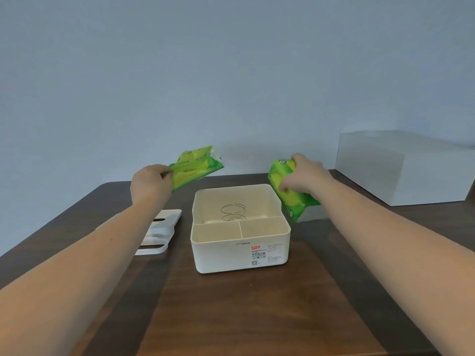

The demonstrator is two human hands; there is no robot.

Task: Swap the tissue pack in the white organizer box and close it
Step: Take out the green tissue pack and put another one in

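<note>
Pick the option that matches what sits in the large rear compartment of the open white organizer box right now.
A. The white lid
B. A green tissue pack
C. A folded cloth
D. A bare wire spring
D: only a bare wire spring stands in the rear compartment of the white organizer box, while the left hand and right hand each hold a green tissue pack outside it.

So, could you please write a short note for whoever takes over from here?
Left hand: holds a green tissue pack in the air, left of the box.
Right hand: grips a second tissue pack, right of the box.
White box: open; big compartment holds only a wire spring.
Lid: on the table, left.
Left to do: put the new pack in, set the lid on.
</note>
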